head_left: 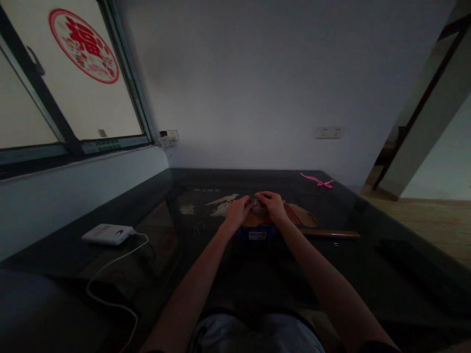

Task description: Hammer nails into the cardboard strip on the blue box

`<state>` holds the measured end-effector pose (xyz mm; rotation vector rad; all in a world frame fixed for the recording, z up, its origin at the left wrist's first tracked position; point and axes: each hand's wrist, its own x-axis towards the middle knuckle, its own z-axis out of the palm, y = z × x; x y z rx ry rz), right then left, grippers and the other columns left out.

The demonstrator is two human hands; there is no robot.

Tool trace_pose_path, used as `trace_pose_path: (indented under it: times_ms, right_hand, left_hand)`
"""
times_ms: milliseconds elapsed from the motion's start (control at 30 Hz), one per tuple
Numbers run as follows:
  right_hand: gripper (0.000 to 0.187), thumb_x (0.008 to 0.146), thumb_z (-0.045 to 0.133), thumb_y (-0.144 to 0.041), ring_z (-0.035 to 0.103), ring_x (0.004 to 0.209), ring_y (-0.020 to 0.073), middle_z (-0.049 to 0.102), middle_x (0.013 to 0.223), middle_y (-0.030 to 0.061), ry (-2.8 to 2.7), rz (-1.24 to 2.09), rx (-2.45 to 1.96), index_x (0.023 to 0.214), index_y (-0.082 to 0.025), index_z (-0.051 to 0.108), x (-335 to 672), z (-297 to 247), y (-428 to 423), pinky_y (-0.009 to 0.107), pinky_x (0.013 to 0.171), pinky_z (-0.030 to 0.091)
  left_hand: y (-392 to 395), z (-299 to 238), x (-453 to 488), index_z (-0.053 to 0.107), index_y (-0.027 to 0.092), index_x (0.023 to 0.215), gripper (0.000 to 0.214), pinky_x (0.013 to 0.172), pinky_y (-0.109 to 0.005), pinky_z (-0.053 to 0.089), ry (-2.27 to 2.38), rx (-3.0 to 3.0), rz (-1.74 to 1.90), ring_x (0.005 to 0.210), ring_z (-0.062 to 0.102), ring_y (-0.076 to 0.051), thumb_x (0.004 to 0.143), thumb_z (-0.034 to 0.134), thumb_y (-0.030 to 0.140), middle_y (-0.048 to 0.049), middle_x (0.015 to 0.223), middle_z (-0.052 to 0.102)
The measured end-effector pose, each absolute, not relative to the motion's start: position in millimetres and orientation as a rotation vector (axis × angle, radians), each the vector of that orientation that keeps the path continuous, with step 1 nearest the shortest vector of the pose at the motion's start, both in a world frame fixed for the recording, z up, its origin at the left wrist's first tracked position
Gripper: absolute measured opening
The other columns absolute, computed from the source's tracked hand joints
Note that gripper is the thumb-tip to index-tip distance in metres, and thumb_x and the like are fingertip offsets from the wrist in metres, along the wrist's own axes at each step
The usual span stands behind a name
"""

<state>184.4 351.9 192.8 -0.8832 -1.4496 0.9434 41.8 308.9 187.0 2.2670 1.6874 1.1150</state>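
Observation:
Both my hands meet over a small box [257, 231] with a blue side and a white label, standing on the dark glass table [228, 274]. My left hand [238, 211] and my right hand [273, 206] have their fingers curled and pinched together on something small and reddish, perhaps a ribbon [254, 201], on top of the box. The scene is too dim to make out what they pinch.
A pink ribbon bow [319, 181] lies at the far right of the table. A wooden stick [331, 235] lies right of the box. A white power bank [108, 234] with a white cable [110, 274] sits at left. A dark flat object [419, 269] lies at right.

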Motion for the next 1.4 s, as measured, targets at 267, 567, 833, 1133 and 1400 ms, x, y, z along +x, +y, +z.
trace_pose_path:
  times_ms: [267, 567, 833, 1133, 1400]
  right_hand:
    - [0.037, 0.061, 0.067, -0.046, 0.049, 0.049, 0.0105, 0.057, 0.054, 0.0002, -1.426, 0.988, -0.877, 0.072, -0.011, 0.067, 186, 191, 348, 0.023, 0.049, 0.038]
    - [0.035, 0.059, 0.069, -0.046, 0.049, 0.047, 0.011, 0.059, 0.054, 0.0007, -1.481, 1.001, -0.89, 0.07, -0.012, 0.067, 182, 191, 349, 0.024, 0.047, 0.038]
    - [0.032, 0.061, 0.069, -0.043, 0.05, 0.047, 0.0114, 0.058, 0.053, -0.0001, -1.526, 0.971, -0.855, 0.072, -0.013, 0.066, 177, 209, 339, 0.024, 0.046, 0.04]
    - [0.015, 0.08, 0.061, -0.026, 0.06, 0.058, 0.0118, 0.067, 0.071, 0.0043, -2.152, 0.668, -0.691, 0.083, -0.014, 0.069, 108, 217, 277, 0.023, 0.058, 0.045]
    - [0.023, 0.086, 0.044, -0.006, 0.064, 0.085, 0.0235, 0.064, 0.098, 0.0147, -2.713, -0.058, -0.854, 0.096, -0.009, 0.065, 39, 168, 280, 0.032, 0.067, 0.048]
  left_hand:
    - [312, 187, -5, 0.05, 0.017, 0.075, 0.011, 0.067, -0.026, 0.049, 1.493, 1.863, 1.495, 0.071, 0.065, -0.014, 0.082, 0.05, 0.026, -0.0038, 0.076, 0.068]
    - [289, 133, -169, 0.066, 0.021, 0.08, 0.012, 0.07, -0.026, 0.046, 2.253, 1.911, 0.814, 0.079, 0.063, -0.018, 0.075, 0.058, 0.029, -0.0034, 0.082, 0.069]
    - [289, 118, -174, 0.069, 0.021, 0.078, 0.015, 0.076, -0.027, 0.046, 2.169, 1.896, 0.722, 0.082, 0.063, -0.019, 0.074, 0.059, 0.031, -0.0046, 0.084, 0.07]
    - [289, 112, -187, 0.061, 0.016, 0.107, 0.046, 0.079, -0.028, 0.049, 1.747, 1.786, 0.724, 0.087, 0.063, -0.019, 0.064, 0.065, 0.032, -0.0053, 0.098, 0.069]
    - [283, 122, -174, 0.065, 0.017, 0.097, 0.038, 0.077, -0.029, 0.049, 1.794, 1.873, 0.749, 0.085, 0.063, -0.02, 0.06, 0.064, 0.022, -0.0042, 0.09, 0.069]
